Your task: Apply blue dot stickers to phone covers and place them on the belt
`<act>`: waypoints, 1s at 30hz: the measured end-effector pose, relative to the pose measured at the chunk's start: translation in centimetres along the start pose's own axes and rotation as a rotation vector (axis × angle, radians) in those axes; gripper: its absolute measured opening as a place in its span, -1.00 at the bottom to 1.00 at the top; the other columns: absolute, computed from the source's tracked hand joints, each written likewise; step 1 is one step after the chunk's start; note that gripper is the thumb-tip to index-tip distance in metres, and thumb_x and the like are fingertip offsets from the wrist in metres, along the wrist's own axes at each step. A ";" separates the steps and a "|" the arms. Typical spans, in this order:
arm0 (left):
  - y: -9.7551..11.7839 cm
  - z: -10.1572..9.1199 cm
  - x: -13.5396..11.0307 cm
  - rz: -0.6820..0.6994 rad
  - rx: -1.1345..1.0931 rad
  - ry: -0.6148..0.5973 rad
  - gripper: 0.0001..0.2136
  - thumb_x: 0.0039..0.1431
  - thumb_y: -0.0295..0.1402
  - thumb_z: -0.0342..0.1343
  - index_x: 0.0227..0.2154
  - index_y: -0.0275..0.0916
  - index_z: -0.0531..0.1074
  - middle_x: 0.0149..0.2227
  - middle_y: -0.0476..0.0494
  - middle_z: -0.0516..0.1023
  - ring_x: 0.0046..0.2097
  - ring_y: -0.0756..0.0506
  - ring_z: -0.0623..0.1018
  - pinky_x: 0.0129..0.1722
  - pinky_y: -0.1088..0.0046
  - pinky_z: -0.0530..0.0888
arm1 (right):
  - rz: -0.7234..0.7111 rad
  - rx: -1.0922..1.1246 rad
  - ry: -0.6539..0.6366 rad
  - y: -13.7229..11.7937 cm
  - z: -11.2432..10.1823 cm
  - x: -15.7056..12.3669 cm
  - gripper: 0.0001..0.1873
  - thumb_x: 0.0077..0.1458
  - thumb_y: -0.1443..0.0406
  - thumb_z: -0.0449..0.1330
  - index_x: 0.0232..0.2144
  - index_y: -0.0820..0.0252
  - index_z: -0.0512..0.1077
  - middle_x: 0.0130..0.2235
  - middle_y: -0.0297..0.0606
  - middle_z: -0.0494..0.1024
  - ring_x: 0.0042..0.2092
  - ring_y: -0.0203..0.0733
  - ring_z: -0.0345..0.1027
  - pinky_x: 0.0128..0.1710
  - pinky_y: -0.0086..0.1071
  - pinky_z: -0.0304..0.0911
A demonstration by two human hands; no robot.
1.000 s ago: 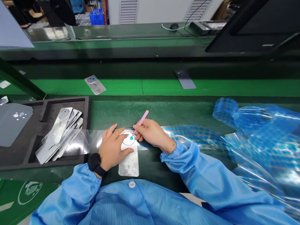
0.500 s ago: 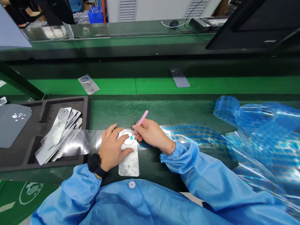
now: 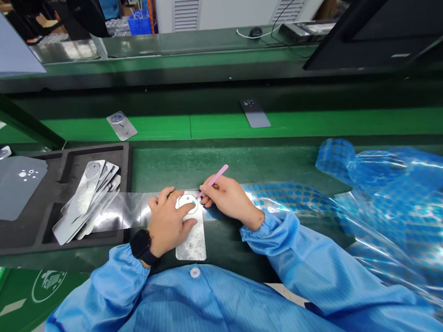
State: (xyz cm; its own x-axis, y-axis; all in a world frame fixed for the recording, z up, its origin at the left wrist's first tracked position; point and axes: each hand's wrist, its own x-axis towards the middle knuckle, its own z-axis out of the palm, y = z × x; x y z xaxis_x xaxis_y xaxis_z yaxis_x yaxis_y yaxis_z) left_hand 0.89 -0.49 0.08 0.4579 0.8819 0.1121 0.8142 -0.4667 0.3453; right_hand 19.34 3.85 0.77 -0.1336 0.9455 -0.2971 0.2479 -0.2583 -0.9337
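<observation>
My left hand (image 3: 168, 221) lies spread on a long brushed-metal plate (image 3: 191, 243), holding it flat on the green bench, with a black watch (image 3: 141, 248) on the wrist. My right hand (image 3: 228, 199) is shut on a pink plastic pick (image 3: 215, 179), and its tip reaches the round ring on the plate (image 3: 188, 203). A tiny cyan speck (image 3: 194, 201) shows at that tip, partly hidden by my fingers. A clear film strip (image 3: 126, 211) runs under my left hand.
A black foam tray (image 3: 85, 152) on the left holds a stack of metal plates (image 3: 85, 196) and a grey plate (image 3: 13, 187). Blue-dotted shiny film (image 3: 376, 188) lies heaped on the right. Further plates (image 3: 121, 125) rest on the green belt beyond.
My right hand has shifted slightly right, and the pink pick now leans lower. The cyan dot on the ring is mostly covered. The whole view has drifted a little.
</observation>
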 end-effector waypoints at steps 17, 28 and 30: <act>0.2 0.2 0.0 -0.018 -0.020 -0.006 -0.76 0.07 -0.30 0.25 -0.16 -0.06 0.55 0.05 -0.25 0.43 0.13 -0.40 0.25 -0.10 -0.02 0.24 | -0.506 -0.538 -0.011 1.3 0.0 -1.5 -0.78 0.19 0.27 0.08 -0.43 0.13 0.48 -0.37 -0.23 0.60 -0.30 -0.17 0.48 -0.22 -0.35 0.32; 0.2 0.2 0.1 -0.028 -0.027 0.000 -0.75 0.05 -0.31 0.27 -0.15 -0.08 0.55 0.05 -0.26 0.43 0.12 -0.39 0.26 -0.11 -0.01 0.26 | -0.498 -0.559 0.009 1.4 0.3 -1.6 -0.77 0.21 0.27 0.06 -0.41 0.13 0.47 -0.35 -0.23 0.60 -0.28 -0.16 0.48 -0.21 -0.35 0.32; 0.2 0.2 0.0 -0.032 -0.026 0.007 -0.75 0.05 -0.31 0.26 -0.16 -0.08 0.55 0.05 -0.26 0.43 0.12 -0.39 0.26 -0.11 -0.02 0.26 | -0.502 -0.550 0.009 1.5 0.4 -1.6 -0.78 0.21 0.28 0.06 -0.41 0.14 0.47 -0.34 -0.22 0.60 -0.26 -0.16 0.48 -0.19 -0.34 0.31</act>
State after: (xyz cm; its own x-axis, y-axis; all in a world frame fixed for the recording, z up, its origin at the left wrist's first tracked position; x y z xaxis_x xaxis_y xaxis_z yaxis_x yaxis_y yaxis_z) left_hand 1.13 -0.55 -0.08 0.4296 0.8966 0.1073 0.8187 -0.4368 0.3728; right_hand 19.54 1.85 -0.20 -0.3498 0.9259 0.1427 0.6039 0.3393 -0.7213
